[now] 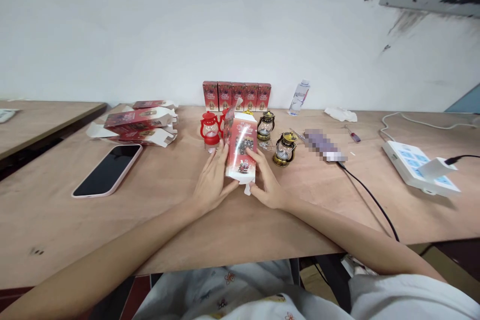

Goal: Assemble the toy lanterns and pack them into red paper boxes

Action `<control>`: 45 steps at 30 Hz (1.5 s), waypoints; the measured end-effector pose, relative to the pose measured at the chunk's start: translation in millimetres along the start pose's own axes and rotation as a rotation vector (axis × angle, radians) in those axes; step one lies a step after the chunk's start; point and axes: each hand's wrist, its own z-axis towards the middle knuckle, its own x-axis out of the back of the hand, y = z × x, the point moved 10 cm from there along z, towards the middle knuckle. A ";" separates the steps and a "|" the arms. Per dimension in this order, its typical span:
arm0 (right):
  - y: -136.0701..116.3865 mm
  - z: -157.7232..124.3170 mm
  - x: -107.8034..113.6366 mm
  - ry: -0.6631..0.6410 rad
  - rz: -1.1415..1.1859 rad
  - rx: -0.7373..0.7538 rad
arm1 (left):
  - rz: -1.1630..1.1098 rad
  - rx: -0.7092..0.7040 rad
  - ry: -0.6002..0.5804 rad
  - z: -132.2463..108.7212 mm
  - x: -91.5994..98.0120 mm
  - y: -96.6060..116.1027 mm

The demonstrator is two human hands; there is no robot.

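A red printed cardboard box (243,142) is held between my two hands over the table, its white end flaps unfolded at top and bottom. My left hand (213,177) grips its left side with the thumb near the lower flap. On the other side, my right hand (268,182) is closed on the right edge and lower corner. Just behind the box stand a red lantern (210,130) and a black-and-gold lantern (266,126). Nearer to my right hand is another black-and-gold lantern (284,150). More lanterns are partly hidden behind the box.
Several closed red boxes (232,96) line the wall. Flattened boxes (138,122) lie at left, beside a phone (108,170). To the right are a bottle (299,97), a tissue (340,114), a blurred purple device (323,144) on a black cable and a power strip (418,167).
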 end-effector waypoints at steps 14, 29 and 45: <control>-4.7 0.0 -0.2 0.034 -0.032 0.042 | 0.158 -0.164 0.044 3.2 9.3 14.7; -13.0 -5.6 1.5 0.007 -0.065 0.183 | 0.073 -0.375 0.028 -1.3 13.6 26.7; -22.8 -17.8 -25.4 -0.123 -0.144 0.379 | 0.059 -0.522 -0.051 -9.6 -4.2 51.3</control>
